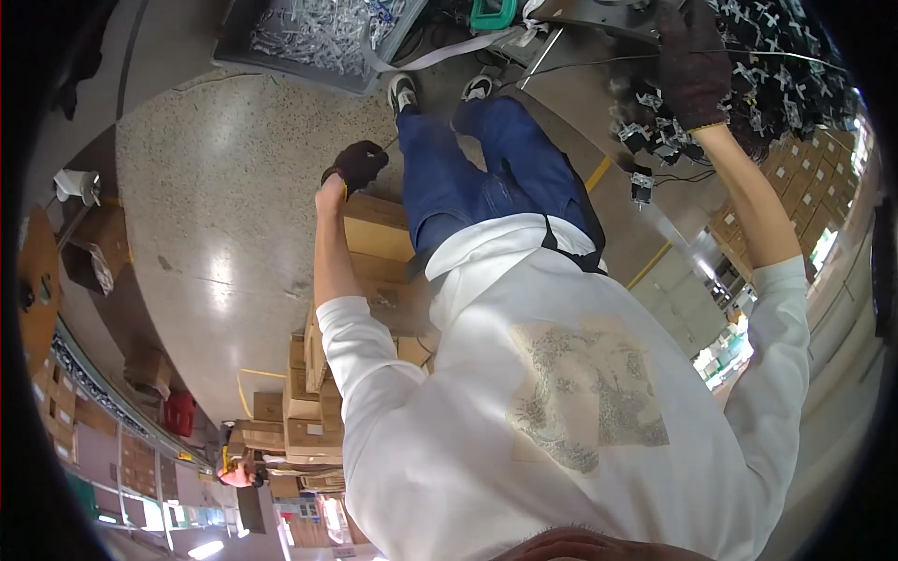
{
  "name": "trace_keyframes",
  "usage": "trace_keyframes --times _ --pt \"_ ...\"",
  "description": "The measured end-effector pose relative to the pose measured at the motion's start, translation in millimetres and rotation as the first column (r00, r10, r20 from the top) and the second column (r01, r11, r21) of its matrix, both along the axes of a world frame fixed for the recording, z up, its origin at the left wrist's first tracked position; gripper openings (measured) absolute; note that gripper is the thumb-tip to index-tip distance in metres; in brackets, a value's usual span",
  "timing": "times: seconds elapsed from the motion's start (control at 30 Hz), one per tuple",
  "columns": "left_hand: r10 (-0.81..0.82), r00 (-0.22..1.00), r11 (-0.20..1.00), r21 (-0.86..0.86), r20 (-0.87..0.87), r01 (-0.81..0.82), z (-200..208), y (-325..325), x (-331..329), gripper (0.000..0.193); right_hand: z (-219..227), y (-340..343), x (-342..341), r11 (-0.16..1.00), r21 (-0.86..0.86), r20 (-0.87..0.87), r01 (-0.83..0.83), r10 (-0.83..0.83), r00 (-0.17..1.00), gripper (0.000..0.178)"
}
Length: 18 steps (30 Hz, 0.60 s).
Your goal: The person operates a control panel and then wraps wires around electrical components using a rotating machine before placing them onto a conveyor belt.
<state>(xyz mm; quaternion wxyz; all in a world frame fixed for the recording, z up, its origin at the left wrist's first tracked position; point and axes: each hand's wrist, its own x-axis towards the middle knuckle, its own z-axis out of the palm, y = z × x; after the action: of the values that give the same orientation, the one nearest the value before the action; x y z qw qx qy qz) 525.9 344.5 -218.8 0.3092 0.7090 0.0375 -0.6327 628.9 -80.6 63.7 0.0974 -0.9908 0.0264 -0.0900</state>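
Note:
My left hand, in a dark glove with a yellow cuff, is closed in a fist beside my left leg, above the floor. A thin dark tip shows by its fingers; what it holds, if anything, I cannot make out. Out to the right, my right hand, gloved the same way, stretches its fingers toward the upper edge of the view, by a heap of small black parts with silver metal brackets. A thin cable runs to that hand. One black-and-silver part hangs lower down, near a dark wire.
A grey bin of clear and silver small pieces stands ahead, with a white strap at its side. A green-handled object lies beyond. Cardboard boxes stack at my left; more boxes stand right. Another person is far behind.

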Motion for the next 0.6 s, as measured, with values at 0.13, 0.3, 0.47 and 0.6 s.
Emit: trace_keyframes --times 0.13,0.3,0.47,0.6 --pt "0.012 0.999 1.000 0.003 -0.034 -0.012 10.9 1.4 2.8 0.046 9.2 5.4 -6.0 0.981 0.127 -0.047 0.144 -0.139 0.989 0.036" --pt "-0.024 0.997 1.000 0.014 -0.072 0.025 29.5 -3.7 7.4 0.043 10.7 -3.9 -9.9 0.981 0.080 -0.042 0.174 -0.171 0.984 0.039" --pt "-0.030 0.997 0.999 -0.012 -0.073 0.029 53.3 4.8 2.6 0.033 23.5 -7.3 -9.9 0.966 0.215 -0.014 0.141 -0.142 0.990 0.044" --pt "0.073 0.992 0.997 -0.009 -0.106 -0.075 61.4 19.2 -15.2 0.027 27.2 -20.1 -9.2 0.850 0.486 0.373 -0.202 0.007 0.928 0.043"
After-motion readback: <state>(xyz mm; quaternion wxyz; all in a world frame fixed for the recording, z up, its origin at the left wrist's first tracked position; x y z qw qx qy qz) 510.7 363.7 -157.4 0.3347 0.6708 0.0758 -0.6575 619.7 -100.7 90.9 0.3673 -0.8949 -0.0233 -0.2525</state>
